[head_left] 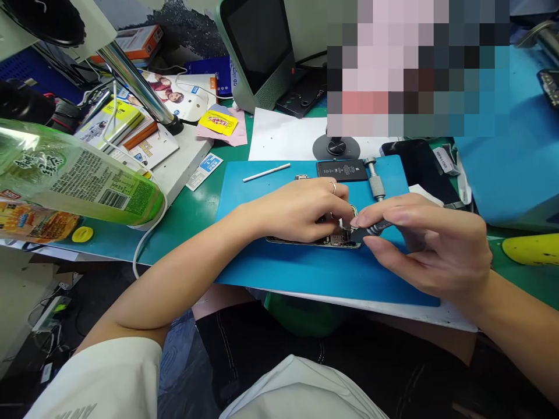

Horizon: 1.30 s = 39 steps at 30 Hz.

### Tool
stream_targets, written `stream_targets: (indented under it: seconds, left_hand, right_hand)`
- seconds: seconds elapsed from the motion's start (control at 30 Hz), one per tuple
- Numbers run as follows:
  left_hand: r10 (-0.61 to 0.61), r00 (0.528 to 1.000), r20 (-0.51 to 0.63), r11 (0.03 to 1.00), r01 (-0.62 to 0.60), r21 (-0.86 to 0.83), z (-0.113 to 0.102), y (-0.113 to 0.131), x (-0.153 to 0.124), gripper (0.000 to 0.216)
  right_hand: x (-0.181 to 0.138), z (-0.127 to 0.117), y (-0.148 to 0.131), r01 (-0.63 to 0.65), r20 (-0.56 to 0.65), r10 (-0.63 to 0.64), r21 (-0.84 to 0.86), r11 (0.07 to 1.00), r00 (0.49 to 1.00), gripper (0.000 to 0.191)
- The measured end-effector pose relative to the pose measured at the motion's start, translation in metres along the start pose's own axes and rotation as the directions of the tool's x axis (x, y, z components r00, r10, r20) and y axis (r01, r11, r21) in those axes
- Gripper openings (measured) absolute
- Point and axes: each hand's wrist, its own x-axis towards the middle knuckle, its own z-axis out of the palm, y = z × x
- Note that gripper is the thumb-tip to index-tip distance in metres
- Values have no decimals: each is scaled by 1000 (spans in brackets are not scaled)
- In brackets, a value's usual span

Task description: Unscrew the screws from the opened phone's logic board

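Note:
An opened phone, with its inner parts showing, lies on the blue mat. My left hand, wearing a ring, bends over the phone with its fingers curled around the frame, hiding much of it. At the phone's right end, my right hand pinches a small dark part between thumb and fingers; its exact kind is unclear. Behind that hand is a knurled metal tool, its lower end hidden. Beyond the phone sit a black phone battery and a thin white stick.
A large green bottle lies to the left beside a white cable. A lamp post stands behind. At the back are a grey-framed screen device and a black round base. A yellow object is at right.

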Motion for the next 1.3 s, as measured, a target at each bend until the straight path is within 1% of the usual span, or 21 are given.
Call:
stream_targets:
  seconds: [0.13,0.2,0.3,0.4,0.53,0.63,0.7,0.77,0.87,0.93,1.0,1.1,1.17,1.3]
  left_hand:
    - [-6,1000,16,1000,6,18,-1,1,1,26]
    - [4,1000,16,1000,-4,-3,-1,1,0,25]
    - [47,999,2,997,-47,-54,0,2,0,24]
    - [56,998,18,997,-55,-61,0,3,1,24]
    - [34,999,41,998,-32,-54,0,4,2,27]
    - [29,999,34,997,-26,-67,1,4,2,28]
    - [34,999,20,997,-32,-74,1,3,2,28]
    - [38,999,11,997,-37,-74,2,1,1,29]
    - [43,999,8,996,-43,-73,2,1,0,30]
    - [48,999,6,996,-48,-73,2,1,0,30]
    - [55,998,0,996,-55,-72,2,2,0,29]
    - [63,998,6,995,-62,-75,1,3,0,28]
    - [66,998,11,994,-65,-83,2,3,1,29]
    - [63,998,2,993,-62,-101,4,1,1,28]
  right_hand:
    - [0,-1,0,39,52,-41,37,999,998,89]
    - [-2,-2,1,32,36,-32,-2,999,999,90]
    - [-5,-2,1,-21,-19,20,-43,999,1000,88]
    - [-6,-3,0,-29,-9,29,-14,999,1000,87]
    - [-4,-6,2,34,50,-35,32,999,998,86]
    - [-6,-6,3,58,24,-57,-19,998,998,86]
    - [-7,-5,3,30,-19,-31,-59,998,999,86]
    - [-8,-4,2,-1,-43,-1,-35,999,999,84]
    - [-7,-3,2,10,-9,-10,5,1000,1000,85]
    - [-6,-3,2,36,5,-35,-20,999,999,87]
    - [-7,-4,2,30,-24,-31,-51,998,999,87]
    - [-10,-4,3,-48,-59,45,-48,998,997,78]
    - [-13,-4,4,-69,-50,67,-37,997,996,74]
    - [-12,-3,8,11,-54,-14,-51,999,998,78]
